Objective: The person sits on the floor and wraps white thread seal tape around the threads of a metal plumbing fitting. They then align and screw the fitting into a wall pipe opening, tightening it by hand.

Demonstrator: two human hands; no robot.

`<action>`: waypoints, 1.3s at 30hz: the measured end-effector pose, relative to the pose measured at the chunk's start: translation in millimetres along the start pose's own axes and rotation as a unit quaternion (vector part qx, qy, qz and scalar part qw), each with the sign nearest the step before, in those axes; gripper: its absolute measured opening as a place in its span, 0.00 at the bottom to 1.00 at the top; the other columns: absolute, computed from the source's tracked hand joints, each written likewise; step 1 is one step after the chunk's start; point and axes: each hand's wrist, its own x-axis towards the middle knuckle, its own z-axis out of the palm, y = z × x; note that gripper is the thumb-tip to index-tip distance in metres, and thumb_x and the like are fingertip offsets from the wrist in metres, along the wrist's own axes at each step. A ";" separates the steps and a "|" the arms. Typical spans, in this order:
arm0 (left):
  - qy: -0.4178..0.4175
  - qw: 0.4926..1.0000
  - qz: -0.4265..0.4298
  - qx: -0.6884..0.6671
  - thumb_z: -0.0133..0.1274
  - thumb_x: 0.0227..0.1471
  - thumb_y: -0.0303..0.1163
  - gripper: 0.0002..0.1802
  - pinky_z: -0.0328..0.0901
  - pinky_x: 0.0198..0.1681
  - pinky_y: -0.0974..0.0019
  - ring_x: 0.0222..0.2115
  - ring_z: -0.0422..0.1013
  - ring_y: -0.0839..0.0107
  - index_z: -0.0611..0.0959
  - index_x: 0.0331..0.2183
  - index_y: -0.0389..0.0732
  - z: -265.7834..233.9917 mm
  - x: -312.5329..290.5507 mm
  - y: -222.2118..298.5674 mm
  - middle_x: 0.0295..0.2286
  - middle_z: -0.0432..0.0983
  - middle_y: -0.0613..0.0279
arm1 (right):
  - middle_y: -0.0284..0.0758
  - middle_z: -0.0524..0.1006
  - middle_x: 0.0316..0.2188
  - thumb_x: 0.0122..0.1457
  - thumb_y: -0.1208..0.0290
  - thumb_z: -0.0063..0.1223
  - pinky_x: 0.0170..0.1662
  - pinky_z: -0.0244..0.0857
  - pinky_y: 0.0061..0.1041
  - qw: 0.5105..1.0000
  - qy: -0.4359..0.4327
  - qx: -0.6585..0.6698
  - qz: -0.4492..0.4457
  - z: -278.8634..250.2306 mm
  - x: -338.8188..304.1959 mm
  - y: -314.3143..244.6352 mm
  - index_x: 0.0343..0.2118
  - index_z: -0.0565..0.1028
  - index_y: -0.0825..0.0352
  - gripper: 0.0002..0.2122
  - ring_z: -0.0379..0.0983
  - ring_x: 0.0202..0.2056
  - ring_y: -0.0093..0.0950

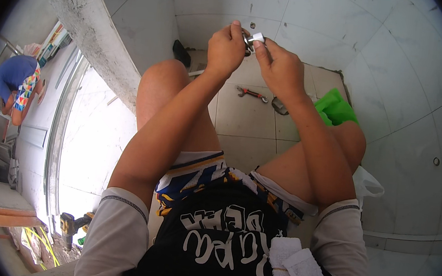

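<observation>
Both hands raised, close together, in front of the far wall point(310, 10), above the far edge of the tiled floor point(247, 120). Left hand point(225, 52): fingers curled, gripping a small metal fitting point(248, 42). Right hand point(283, 71): thumb and forefinger pinching a small white piece point(259, 37) set against the fitting; whether the two are joined, cannot tell. Small hole point(252, 25) in the wall just beyond.

On the floor between the knees: red-and-black wrench point(252, 94), short of the far edge; dark object point(279, 106) right of it, partly behind the right forearm. Green bag point(333, 108) toward the far right corner. Dark item point(181, 53) at the far left corner. Striped towel point(298, 270) on the wearer's chest. Left, beyond the doorway: another person point(18, 81), bent over.
</observation>
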 end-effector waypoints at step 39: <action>0.007 0.946 0.094 0.309 0.42 0.70 0.49 0.24 0.74 0.36 0.47 0.29 0.80 0.46 0.87 0.38 0.44 2.6 -7.0 8.8 0.25 0.84 0.51 | 0.38 0.85 0.34 0.66 0.65 0.64 0.38 0.73 0.19 0.936 -0.075 0.338 0.062 -64.2 3.3 -31.2 0.59 0.74 0.78 0.25 0.81 0.34 0.20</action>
